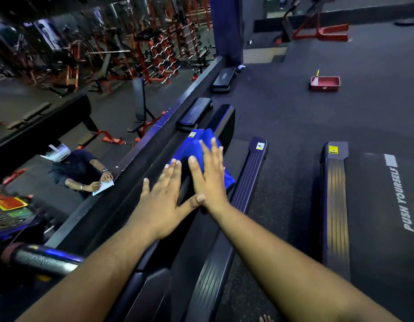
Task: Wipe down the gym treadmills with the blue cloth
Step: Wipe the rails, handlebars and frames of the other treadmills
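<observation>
Fingers of both hands lie straight and close together, palms down, holding nothing in a curl. Far left, a console (8, 210) with coloured buttons shows at the frame edge, and below it a grey handlebar (45, 261) with a red collar. Beside these a mirror (62, 112) runs along the wall; it reflects a person (78, 173) wearing a white headset, with pale paper at the hands, and red racks (155, 49) behind. The left hand (161, 198) is spread flat over the dark treadmill (155, 263) deck, its fingertips at the near edge of the cloth (201, 145), its thumb reaching across to touch the wrist side of the right hand (208, 175). That hand presses flat on the blue cloth, which lies bunched at the far end of the deck, just below a yellow sticker (192, 135); blue folds show beyond the fingertips and to the right of the palm. A ribbed side rail (247, 177) runs just right of the cloth. Further right stands a second treadmill (336, 205), its belt printed "PUSH YOURSELF". A red tray (324, 83) sits on the floor well beyond it.
</observation>
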Available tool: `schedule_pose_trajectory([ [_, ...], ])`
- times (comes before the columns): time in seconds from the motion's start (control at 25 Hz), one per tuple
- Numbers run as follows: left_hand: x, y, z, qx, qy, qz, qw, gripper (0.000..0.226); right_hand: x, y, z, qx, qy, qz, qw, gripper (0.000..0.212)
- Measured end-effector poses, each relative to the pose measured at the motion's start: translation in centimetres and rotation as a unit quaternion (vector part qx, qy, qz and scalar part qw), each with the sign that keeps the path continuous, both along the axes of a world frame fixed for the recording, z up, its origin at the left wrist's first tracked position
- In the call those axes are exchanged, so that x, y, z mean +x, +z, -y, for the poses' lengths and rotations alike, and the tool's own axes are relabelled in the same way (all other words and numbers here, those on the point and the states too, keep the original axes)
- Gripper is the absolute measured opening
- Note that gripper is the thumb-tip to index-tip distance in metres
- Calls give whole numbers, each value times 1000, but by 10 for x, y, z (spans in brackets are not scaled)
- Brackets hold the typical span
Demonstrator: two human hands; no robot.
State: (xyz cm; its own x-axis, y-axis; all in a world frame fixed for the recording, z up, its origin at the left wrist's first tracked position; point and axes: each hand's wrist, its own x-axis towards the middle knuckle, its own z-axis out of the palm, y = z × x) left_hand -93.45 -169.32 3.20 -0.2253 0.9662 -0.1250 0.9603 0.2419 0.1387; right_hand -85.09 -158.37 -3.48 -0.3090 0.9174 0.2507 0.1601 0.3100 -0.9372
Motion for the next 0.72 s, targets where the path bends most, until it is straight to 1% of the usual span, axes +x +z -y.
schedule_pose_trajectory([
  [0.04,0,0,-2,3,0,-2,1000,121,6,-5,6,42,27,14,999,58],
  [0.08,-1,-1,-4,-2,0,-3,1000,120,10,-8,-4,77,44,36,995,55],
  [0.16,-1,-2,-5,-14,0,-8,1000,116,9,0,-56,105,35,111,988,52],
  [0.24,-2,-2,-6,-15,1,-12,1000,114,-2,24,-115,83,5,176,981,50],
  [0.32,-1,-3,-4,-14,1,-13,1000,113,-7,37,-134,36,-38,206,977,48],
  [0.36,0,-3,-4,-10,2,-12,1000,114,-9,37,-125,34,-49,200,978,46],
  [0.4,0,-3,-3,-8,3,-7,1000,115,-7,31,-105,45,-49,175,982,45],
  [0.48,0,-2,-4,-3,4,-2,1000,117,-1,14,-59,80,-11,109,991,46],
  [0.52,-1,-2,-5,0,4,-1,1000,118,5,7,-47,104,15,102,989,45],
  [0.56,-1,-2,-6,-1,4,-1,1000,118,8,2,-52,127,29,112,985,44],
  [0.64,-2,-3,-6,-3,5,-1,1000,116,6,9,-96,127,5,141,982,42],
  [0.68,-3,-2,-6,-5,6,-1,1000,114,1,15,-124,99,-21,148,984,43],
  [0.72,-2,-2,-7,-5,5,-1,1000,112,-2,22,-151,50,-48,143,987,46],
])
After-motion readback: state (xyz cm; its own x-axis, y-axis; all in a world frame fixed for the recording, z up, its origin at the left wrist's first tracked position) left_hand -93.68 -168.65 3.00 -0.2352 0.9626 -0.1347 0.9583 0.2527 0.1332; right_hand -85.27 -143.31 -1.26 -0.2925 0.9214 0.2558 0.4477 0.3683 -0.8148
